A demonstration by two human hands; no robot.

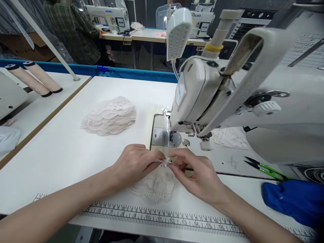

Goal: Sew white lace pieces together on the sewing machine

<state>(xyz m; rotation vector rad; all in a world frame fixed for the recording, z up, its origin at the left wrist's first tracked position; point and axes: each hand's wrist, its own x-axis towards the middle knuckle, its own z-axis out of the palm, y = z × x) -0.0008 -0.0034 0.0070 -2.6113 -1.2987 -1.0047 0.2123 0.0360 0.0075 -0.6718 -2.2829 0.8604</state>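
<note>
Both hands meet near the front edge of the white surface, just before the needle plate of the white sewing machine. The left hand and the right hand each pinch with a narrow grip a small clear strip over the cream lace piece. The step seems to be lining up strip and lace; the next move calls for steady fingers. A stack of lace pieces lies toward the back
</note>
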